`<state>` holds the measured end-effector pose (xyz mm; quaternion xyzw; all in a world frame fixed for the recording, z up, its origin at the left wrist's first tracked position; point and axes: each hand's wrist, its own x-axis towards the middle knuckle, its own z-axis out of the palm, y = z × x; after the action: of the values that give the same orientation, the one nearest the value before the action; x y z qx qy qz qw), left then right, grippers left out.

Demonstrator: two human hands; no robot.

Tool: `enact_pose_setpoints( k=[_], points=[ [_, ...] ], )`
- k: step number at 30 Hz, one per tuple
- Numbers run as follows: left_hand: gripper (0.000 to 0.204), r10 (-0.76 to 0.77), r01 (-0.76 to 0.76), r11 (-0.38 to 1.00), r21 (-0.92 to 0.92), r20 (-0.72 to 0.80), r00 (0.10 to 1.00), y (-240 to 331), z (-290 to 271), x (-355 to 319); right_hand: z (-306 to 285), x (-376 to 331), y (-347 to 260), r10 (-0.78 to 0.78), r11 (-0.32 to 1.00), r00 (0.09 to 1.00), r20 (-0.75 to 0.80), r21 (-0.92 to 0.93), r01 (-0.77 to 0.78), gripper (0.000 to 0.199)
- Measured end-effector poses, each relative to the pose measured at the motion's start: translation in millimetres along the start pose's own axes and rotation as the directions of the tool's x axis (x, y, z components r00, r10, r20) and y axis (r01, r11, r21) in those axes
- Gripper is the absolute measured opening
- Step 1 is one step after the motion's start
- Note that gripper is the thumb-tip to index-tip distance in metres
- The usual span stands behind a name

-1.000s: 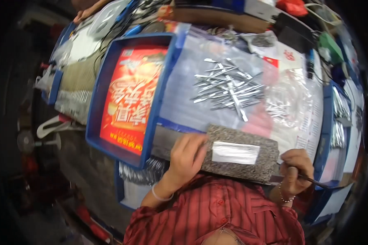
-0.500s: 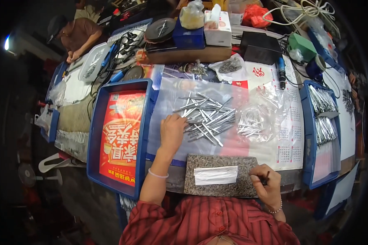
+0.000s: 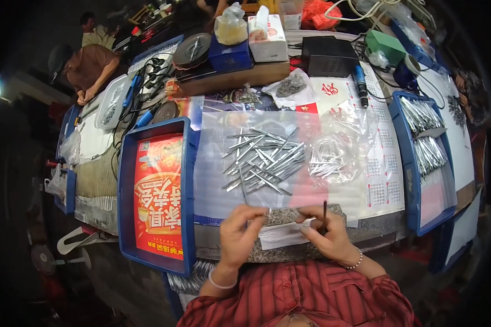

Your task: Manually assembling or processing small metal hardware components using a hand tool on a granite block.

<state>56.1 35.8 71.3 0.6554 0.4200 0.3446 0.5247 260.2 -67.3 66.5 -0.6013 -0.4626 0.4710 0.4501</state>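
**One pin in hand at the stone block, tool poised**

Left hand [image 3: 240,234]: fingers pinched on a thin silver metal pin [image 3: 268,212], its tip showing between thumb and forefinger just above the near edge of the speckled grey stone block [image 3: 289,218]. Right hand [image 3: 327,237]: closed around a slim dark pen-like tool [image 3: 325,213], held upright, point up. Both hands sit close together over the block, on which lies a white paper slip [image 3: 281,235], partly covered by the right hand's fingers.

Step in hand, as I judge it: a single pin has been taken from the stock and is being brought to the tool for working or marking. The next move calls for steadying the pin against the block and lining the tool tip to it; small piece, fine control needed, pin easy to drop.

Beyond the hands: a loose heap of long silver metal pins [image 3: 262,161] on a clear plastic sheet [image 3: 213,185] spread on the worktop [image 3: 376,240]. To its right, a clear bag of more pins [image 3: 330,161]. On the left, a blue plastic tray with a red printed liner [image 3: 157,199]. On the right, a blue plastic tray of sorted silver pieces [image 3: 425,144].
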Motion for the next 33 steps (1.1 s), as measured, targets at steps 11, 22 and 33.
enact_pose_setpoints(
  k=[11, 22, 33],
  points=[
    [0.014, -0.307, 0.426, 0.584, -0.691, 0.297, 0.904, -6, 40, -28, 23, -4, 16, 0.108, 0.867, 0.962, 0.249, 0.451, -0.214, 0.024],
    [0.012, -0.073, 0.082, 0.786, -0.612, 0.04, 0.997, -16, 20, -30, -46, 19, -4, -0.034, 0.978, 0.989, -0.144, -0.208, 0.003, 0.017],
    [0.015, -0.162, 0.127, 0.767, -0.628, 0.002, 0.987, -7, 15, -46, -65, 122, 48, -0.22, 0.62, 0.956, -0.194, -0.784, -0.016, 0.014]
  ],
)
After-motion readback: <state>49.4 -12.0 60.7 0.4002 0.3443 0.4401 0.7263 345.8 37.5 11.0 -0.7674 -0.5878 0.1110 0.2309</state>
